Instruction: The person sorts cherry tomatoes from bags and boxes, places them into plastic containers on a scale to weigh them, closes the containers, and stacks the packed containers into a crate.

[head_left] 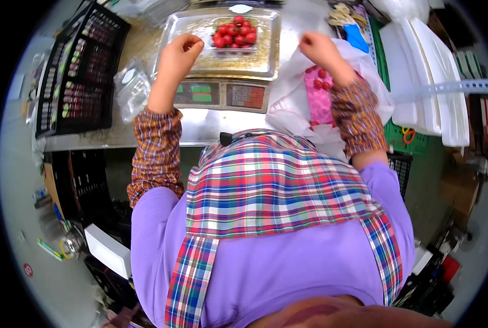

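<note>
A clear container of red cherry tomatoes (pixel 235 34) sits on the metal tray (pixel 192 63) of a weighing scale (pixel 222 94). My left hand (pixel 181 53) is over the tray's left edge, thumb and fingers brought together; whatever it may pinch is too small to make out. To the right of the tray, my right hand (pixel 319 48) hangs above an open white plastic bag (pixel 288 93), its fingers curled together, their contents not visible. Inside that bag lie a pink liner (pixel 319 104) and a few red tomatoes (pixel 321 84).
Black crates (pixel 85 71) with packed containers stand at the left. Clear plastic packaging (pixel 133 90) lies beside them. At the right are white foam boxes (pixel 419 71) and a green crate (pixel 405 139). Gloves and a blue item (pixel 356 37) lie at the back right.
</note>
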